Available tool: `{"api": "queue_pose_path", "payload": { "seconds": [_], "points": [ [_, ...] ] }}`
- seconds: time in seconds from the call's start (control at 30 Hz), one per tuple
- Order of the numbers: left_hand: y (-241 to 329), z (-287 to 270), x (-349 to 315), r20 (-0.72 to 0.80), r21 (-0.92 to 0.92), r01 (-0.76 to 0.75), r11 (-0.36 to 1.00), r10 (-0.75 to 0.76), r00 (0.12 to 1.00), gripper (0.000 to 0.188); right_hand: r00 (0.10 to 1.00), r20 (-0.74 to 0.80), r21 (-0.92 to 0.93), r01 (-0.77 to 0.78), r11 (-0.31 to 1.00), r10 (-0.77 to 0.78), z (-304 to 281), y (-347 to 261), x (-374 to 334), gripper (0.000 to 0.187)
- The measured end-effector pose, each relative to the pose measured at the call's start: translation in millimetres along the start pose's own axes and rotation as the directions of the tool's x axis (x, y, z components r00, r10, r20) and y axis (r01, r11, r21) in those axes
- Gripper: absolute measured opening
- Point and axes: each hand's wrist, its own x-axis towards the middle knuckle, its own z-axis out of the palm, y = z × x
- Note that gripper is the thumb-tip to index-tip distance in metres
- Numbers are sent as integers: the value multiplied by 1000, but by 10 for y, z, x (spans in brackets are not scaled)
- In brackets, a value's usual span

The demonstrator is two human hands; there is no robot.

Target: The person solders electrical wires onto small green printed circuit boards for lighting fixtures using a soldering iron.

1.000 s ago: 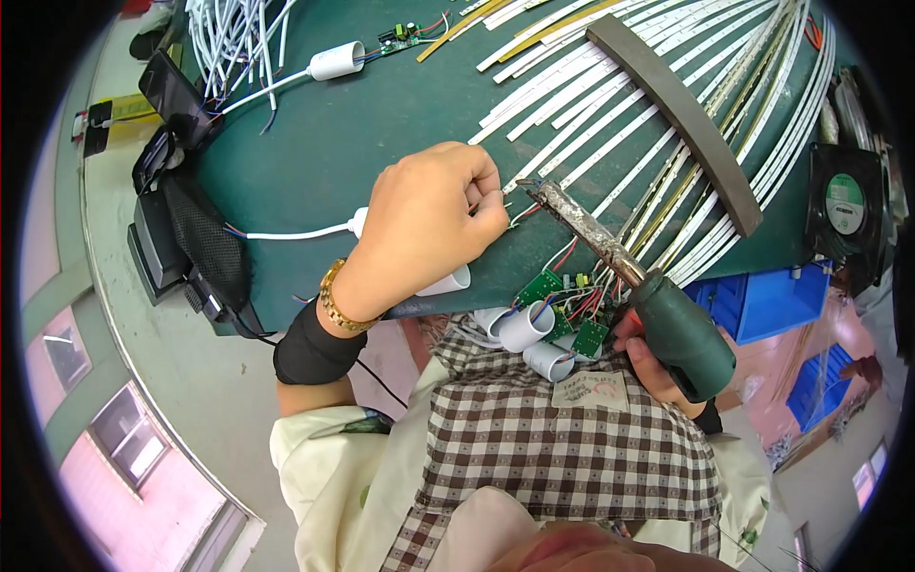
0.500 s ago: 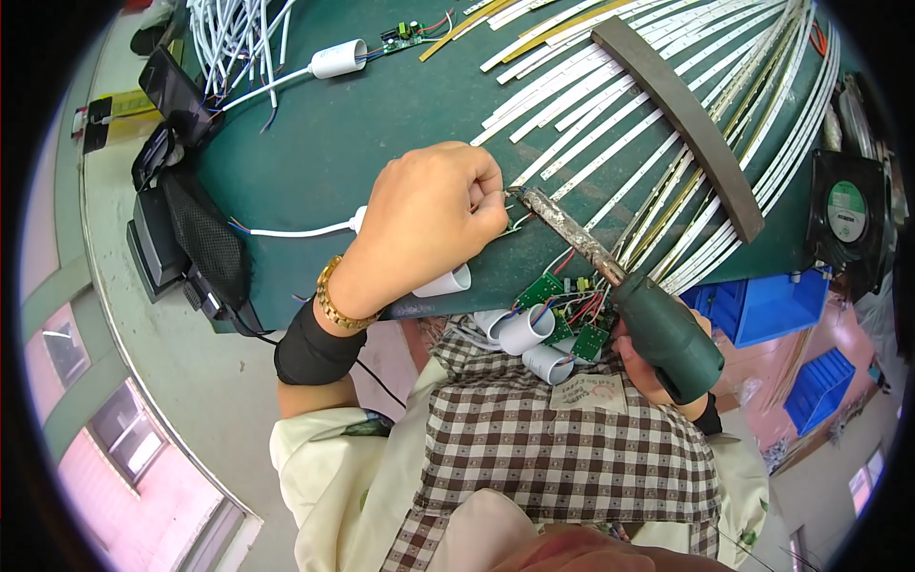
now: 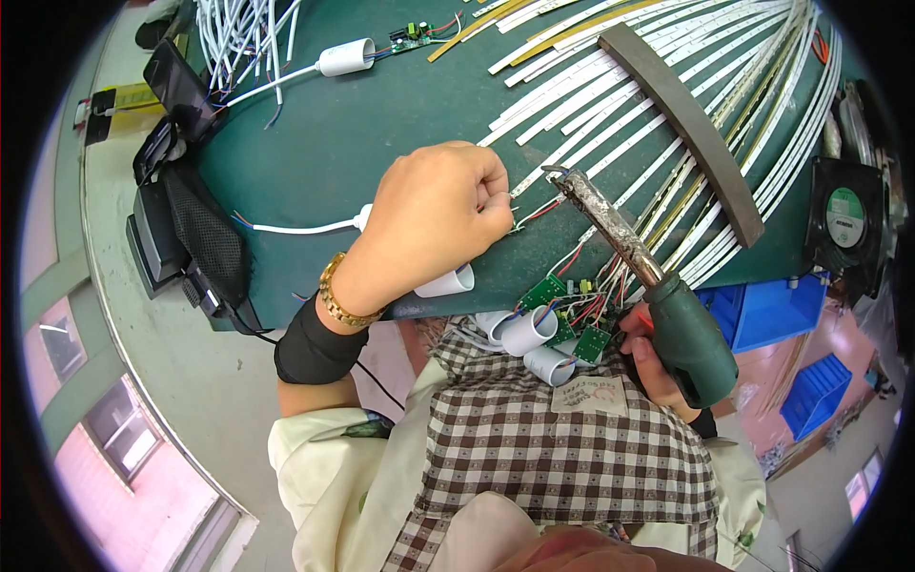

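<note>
My left hand [image 3: 434, 205] is closed in a pinch over the green table. Its fingertips meet the end of an LED strip [image 3: 548, 172] and thin red and white wires [image 3: 540, 214]; exactly what they grip is hidden. My right hand [image 3: 652, 364] is wrapped round the green handle of a soldering iron [image 3: 691, 338]. The iron's dark bent tip is raised to the right of my left fingers, apart from them. Between the hands, by the table's near edge, lie white plastic tubes [image 3: 527, 332] and green circuit boards [image 3: 593, 344] with wires.
A dark curved bar [image 3: 681, 124] lies across many white LED strips [image 3: 572, 71]. White cables [image 3: 246, 43] pile up at the far left, near a tube wired to a circuit board [image 3: 412, 38]. A black fan [image 3: 844, 217] and blue bins [image 3: 777, 310] are at right.
The soldering iron has moved right and slightly up, its tip coming away from my left fingertips. Red and white wires show beside them. My left hand stays almost in place.
</note>
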Motion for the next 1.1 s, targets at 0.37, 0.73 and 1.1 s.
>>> {"api": "queue_pose_path", "payload": {
  "seconds": [0.37, 0.73, 1.1],
  "points": [
    [5, 22, -12, -34, 27, -26, 999, 27, 999, 7, 996, 37, -57, 82, 995, -80, 7, 107, 23, 30],
    [14, -1, -6, -18, 36, -31, 999, 31, 999, 7, 992, -124, 251, 14, 968, 18, 88, 37, -35, 34],
    [24, 8, -9, -16, 5, 2, 1000, -2, 1000, 6, 990, -136, 240, -1, 971, 34, 59, 61, -72, 35]
  ]
}}
